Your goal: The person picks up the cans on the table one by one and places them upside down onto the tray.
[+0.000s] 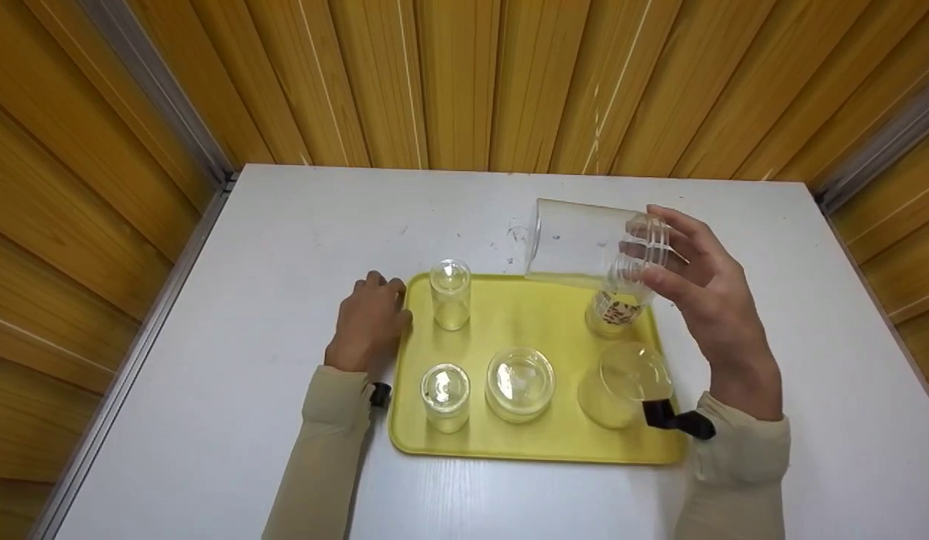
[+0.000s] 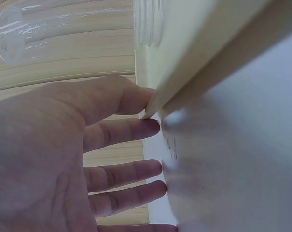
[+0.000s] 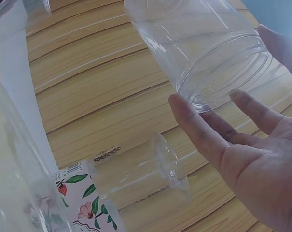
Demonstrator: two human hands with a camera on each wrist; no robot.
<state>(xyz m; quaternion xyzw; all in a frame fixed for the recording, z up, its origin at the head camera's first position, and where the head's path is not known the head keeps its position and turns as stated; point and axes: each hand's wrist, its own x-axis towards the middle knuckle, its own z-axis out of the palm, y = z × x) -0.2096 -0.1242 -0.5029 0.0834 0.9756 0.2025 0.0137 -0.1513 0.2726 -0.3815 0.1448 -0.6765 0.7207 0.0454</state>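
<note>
My right hand holds a large clear plastic jar by its threaded mouth, with the jar lying on its side in the air over the back right of a yellow tray. In the right wrist view, thumb and fingers spread around the rim of the jar. Below it stands a clear bottle with a floral label, partly covered by the jar in the head view. At the tray's left side, my left hand pinches the rim between thumb and index finger, the other fingertips down at the table.
Upside-down clear jars stand on the tray: a narrow jar at back left, a small jar at front left, a wide jar in the middle and a large jar at front right. Wooden panels rise behind the white table.
</note>
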